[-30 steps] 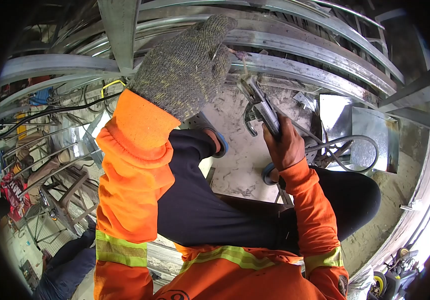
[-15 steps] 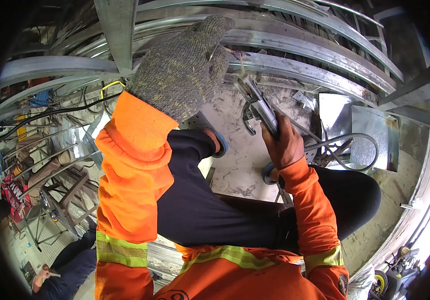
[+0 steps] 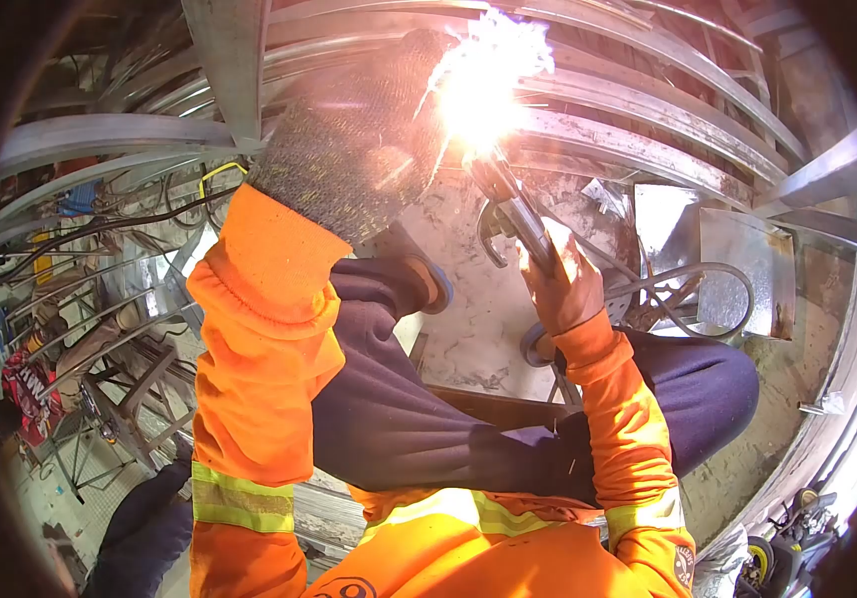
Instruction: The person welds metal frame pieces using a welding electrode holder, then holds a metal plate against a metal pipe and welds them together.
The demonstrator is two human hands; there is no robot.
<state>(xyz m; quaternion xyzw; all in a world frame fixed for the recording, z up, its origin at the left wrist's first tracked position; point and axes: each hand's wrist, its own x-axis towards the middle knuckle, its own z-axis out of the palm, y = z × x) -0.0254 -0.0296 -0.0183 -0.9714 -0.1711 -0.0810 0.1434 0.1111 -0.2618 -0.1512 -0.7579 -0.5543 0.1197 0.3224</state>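
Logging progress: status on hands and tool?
Bare right hand grips silvery metal welding holder. Grey-gloved left hand near silvery metal bars, grip unclear. White sparking glare obscures holder's tip.

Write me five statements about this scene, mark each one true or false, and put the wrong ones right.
1. The right hand grips a clamp-like holder. True.
2. The left hand is bare. False: a gray knit covering hides it.
3. A dazzling light glares at the far end of the holder. True.
4. Both sleeves are plain blue. False: the sleeves are orange, with yellow-green bands.
5. A flat metal sheet is in view to the right of the right hand. True.
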